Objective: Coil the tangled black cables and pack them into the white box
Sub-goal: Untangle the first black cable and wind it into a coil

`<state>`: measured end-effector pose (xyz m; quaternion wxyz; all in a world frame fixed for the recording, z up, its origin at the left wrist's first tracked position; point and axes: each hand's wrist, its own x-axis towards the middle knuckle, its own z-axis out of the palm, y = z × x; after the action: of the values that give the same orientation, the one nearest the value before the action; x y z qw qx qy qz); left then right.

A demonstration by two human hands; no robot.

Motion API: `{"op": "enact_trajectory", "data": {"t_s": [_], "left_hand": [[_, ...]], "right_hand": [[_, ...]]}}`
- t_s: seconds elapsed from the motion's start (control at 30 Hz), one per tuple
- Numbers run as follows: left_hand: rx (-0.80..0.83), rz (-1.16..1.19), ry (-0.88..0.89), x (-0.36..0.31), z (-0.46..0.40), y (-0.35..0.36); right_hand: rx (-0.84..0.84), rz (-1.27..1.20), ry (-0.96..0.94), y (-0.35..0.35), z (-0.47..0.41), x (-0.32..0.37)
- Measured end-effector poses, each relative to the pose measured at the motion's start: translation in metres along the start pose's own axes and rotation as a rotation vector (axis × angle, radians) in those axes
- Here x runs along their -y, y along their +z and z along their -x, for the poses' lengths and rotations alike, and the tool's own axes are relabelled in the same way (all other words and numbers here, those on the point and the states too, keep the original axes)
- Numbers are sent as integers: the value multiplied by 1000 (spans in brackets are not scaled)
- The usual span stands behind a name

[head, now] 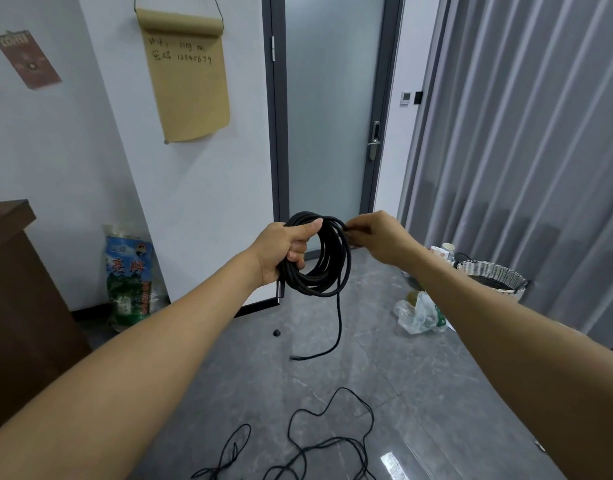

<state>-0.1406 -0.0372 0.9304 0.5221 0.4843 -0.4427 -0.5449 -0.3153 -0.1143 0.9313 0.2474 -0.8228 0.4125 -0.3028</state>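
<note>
A wicker basket (490, 276) stands near a crumpled, perhaps plastic, bag (419, 315).

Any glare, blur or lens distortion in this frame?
Head view: wide-angle bending bows the grey door frame and grey pleated curtains; a bright glare patch sits on the glossy grey floor tiles; the coiled black cable and both hands stay sharp.

Both my bare forearms reach forward at chest height. My left hand (291, 247) closes round one side of the cable coil (324, 258), thumb lying along the top, fingers wrapped underneath. My right hand (377, 237) meets it from the other side, fingers pinching the upper loop, wrist bent slightly inward.
</note>
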Motion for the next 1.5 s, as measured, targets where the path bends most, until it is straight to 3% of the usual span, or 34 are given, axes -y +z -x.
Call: {"op": "enact_trajectory", "data": {"t_s": [0.1, 0.6, 0.77, 0.87, 0.93, 1.07, 1.2, 1.33, 1.5], "left_hand": [[26, 22, 2, 0, 2, 0], [52, 186, -14, -2, 5, 3], [2, 176, 16, -1, 7, 6], [-82, 89, 84, -2, 7, 7], [-150, -52, 158, -4, 8, 6], [-241, -196, 281, -4, 9, 5], [-248, -246, 306, 0, 7, 5], [-246, -256, 304, 3, 2, 10], [-356, -365, 360, 1, -6, 10]], "right_hand": [[30, -4, 45, 7, 0, 5], [302, -768, 277, 2, 11, 31], [234, -607, 237, 12, 11, 38], [79, -696, 258, 20, 12, 40], [63, -811, 281, 23, 13, 41], [102, -917, 323, 24, 16, 48], [263, -1003, 386, 19, 18, 44], [270, -885, 346, 15, 17, 41], [172, -362, 239, 11, 9, 44]]}}
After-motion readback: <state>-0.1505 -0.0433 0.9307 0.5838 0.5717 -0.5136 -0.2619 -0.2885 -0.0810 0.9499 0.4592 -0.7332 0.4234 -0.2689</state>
